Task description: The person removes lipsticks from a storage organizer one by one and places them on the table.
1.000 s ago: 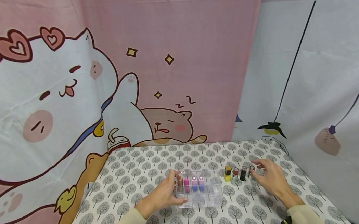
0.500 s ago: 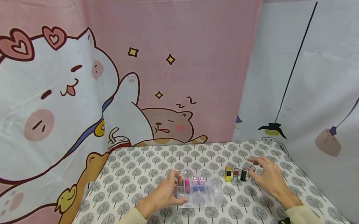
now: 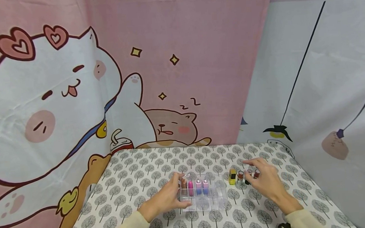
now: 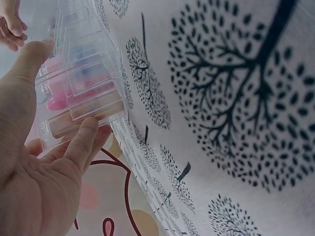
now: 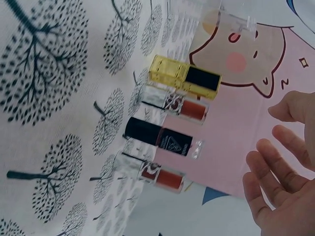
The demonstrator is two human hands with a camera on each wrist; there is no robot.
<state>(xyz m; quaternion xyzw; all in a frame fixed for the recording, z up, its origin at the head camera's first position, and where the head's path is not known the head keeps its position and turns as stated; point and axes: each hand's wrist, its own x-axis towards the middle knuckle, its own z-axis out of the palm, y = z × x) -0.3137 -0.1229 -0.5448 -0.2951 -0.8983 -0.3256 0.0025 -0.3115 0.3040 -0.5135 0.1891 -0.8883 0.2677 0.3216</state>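
My left hand point(image 3: 167, 195) grips the left end of a clear plastic lipstick organizer point(image 3: 203, 204), thumb at the front and fingers around the back. In its back row stand a brown lipstick point(image 3: 184, 184), a magenta one point(image 3: 191, 188) and two pink-and-blue ones point(image 3: 198, 186). The left wrist view shows my fingertips against the organizer wall point(image 4: 110, 117). My right hand point(image 3: 265, 181) hovers over the standing tubes, fingers spread and holding nothing. Under it are a black tube point(image 5: 160, 136) and a clear tube with a red-brown top point(image 5: 168, 178), apart from the fingertips.
Left of the black tube stand another clear red-brown tube point(image 5: 193, 109) and a yellow lipstick with a black panel point(image 5: 184, 77), right of the organizer. The tree-print tablecloth point(image 3: 160, 160) runs back to a cartoon-print curtain point(image 3: 217, 73).
My right hand has shifted left, from the rightmost clear tube toward the black tube, uncovering the rightmost one. The left hand and the organizer have stayed in place.
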